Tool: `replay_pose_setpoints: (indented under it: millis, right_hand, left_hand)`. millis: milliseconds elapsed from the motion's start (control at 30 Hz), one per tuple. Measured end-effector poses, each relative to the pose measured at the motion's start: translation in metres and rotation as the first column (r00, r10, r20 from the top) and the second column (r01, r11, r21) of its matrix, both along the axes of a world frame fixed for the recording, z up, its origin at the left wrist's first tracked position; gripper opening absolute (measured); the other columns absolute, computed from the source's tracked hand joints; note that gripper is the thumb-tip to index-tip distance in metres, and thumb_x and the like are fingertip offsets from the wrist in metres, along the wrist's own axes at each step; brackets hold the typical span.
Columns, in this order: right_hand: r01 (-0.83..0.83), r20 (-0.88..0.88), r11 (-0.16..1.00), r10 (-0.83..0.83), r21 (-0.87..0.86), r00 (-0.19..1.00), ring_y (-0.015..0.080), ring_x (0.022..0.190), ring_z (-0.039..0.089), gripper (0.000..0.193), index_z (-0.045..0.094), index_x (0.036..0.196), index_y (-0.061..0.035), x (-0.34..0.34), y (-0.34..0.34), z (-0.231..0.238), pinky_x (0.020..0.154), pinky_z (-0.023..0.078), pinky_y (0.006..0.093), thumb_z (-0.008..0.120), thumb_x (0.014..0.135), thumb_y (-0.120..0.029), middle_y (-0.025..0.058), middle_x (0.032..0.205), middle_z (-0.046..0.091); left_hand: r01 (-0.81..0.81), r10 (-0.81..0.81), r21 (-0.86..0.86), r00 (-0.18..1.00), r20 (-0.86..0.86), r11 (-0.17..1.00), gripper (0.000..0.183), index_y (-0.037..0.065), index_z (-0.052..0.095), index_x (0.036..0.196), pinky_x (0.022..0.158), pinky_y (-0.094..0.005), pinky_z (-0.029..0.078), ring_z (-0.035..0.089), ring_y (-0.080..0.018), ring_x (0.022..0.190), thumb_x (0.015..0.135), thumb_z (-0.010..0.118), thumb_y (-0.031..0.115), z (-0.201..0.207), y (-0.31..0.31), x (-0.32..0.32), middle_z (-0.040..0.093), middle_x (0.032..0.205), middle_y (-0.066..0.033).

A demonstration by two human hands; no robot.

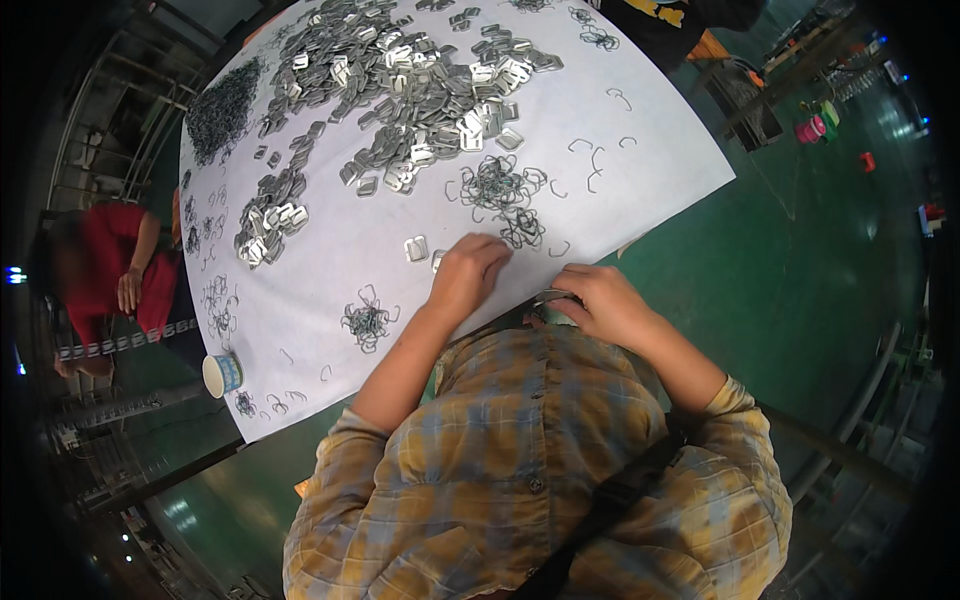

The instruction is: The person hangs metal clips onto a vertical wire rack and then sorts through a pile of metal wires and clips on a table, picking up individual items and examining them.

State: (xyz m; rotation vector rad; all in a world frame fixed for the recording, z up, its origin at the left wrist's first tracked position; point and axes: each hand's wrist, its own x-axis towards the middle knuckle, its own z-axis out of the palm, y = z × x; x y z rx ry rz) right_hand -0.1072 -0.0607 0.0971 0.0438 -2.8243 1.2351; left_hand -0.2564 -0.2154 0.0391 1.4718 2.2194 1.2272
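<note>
My left hand (468, 275) is over the table near its front edge, fingers curled down and together; whatever they may hold is hidden. Close to its fingertips lies a small heap of bent wire clips (522, 229). One flat silver metal buckle plate (416, 249) rests on the cloth left of that hand, and another (438, 261) is partly covered by it. At the table's edge, my right hand (603, 303) pinches a small flat metal piece (550, 295) between thumb and fingers. It looks like one of the plates, though its shape is mostly hidden.
A big pile of metal plates (430, 100) spreads over the white table (330, 290). Wire clips lie in heaps, including a dense dark one (224, 110). A paper cup (222, 375) stands at the left edge. One person in red (110, 260) sits left; another (660, 25) is opposite.
</note>
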Motion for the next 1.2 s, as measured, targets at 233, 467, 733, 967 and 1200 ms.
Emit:
replay_pose_setpoints:
  millis: [233,467,733,967,1200]
  right_hand:
    - [0.043,0.014,0.999,-0.043,0.021,0.999,0.0334,0.073,0.055,0.016,0.057,0.085,-0.0003,0.005,0.001,-0.005,0.062,0.044,0.0406,0.064,0.074,-0.009,0.0139,0.080,0.055]
    - [0.151,-0.052,0.980,-0.158,-0.126,0.986,0.0346,0.069,0.055,0.013,0.057,0.081,0.0008,0.008,-0.001,-0.020,0.060,0.044,0.0404,0.064,0.072,-0.006,0.0150,0.076,0.055]
    - [0.176,0.046,0.975,-0.171,-0.137,0.984,0.0320,0.064,0.056,0.013,0.058,0.075,0.0021,-0.002,-0.005,-0.015,0.056,0.043,0.0377,0.066,0.071,-0.006,0.0147,0.071,0.056]
    - [0.103,0.030,0.989,-0.101,-0.102,0.994,0.0316,0.063,0.056,0.013,0.058,0.073,0.0019,-0.008,-0.012,-0.014,0.056,0.043,0.0379,0.067,0.069,-0.007,0.0141,0.069,0.055]
    - [-0.072,-0.010,0.997,0.072,-0.005,0.997,0.0257,0.059,0.055,0.015,0.061,0.080,0.0003,-0.016,-0.004,-0.016,0.053,0.043,0.0334,0.067,0.069,-0.007,0.0117,0.072,0.056]
  left_hand:
    - [0.081,-0.177,-0.208,0.851,-0.494,0.975,0.010,0.003,0.058,0.076,0.071,-0.0322,0.045,0.051,-0.0249,0.083,0.069,0.051,0.003,-0.028,0.016,-0.032,0.054,0.083,-0.0097]
    - [-0.061,0.025,-0.096,0.941,-0.337,0.994,0.001,0.002,0.057,0.075,0.064,-0.0298,0.045,0.056,-0.0204,0.077,0.075,0.057,0.003,-0.010,0.004,-0.041,0.056,0.076,-0.0080]
    - [-0.052,0.082,-0.064,0.571,0.817,0.997,0.005,0.001,0.059,0.080,0.055,-0.0176,0.041,0.053,-0.0045,0.060,0.076,0.063,0.002,0.025,-0.015,-0.015,0.061,0.072,-0.0009]
    - [0.045,-0.035,-0.009,0.877,0.478,0.999,0.011,0.001,0.059,0.076,0.056,-0.0228,0.044,0.055,-0.0094,0.062,0.069,0.066,-0.002,0.040,-0.020,0.028,0.061,0.080,-0.0056]
    - [-0.039,-0.016,0.173,0.953,0.301,0.984,0.014,0.002,0.056,0.078,0.068,-0.0273,0.049,0.062,-0.0197,0.078,0.070,0.066,-0.005,0.032,-0.028,0.045,0.062,0.089,-0.0110]
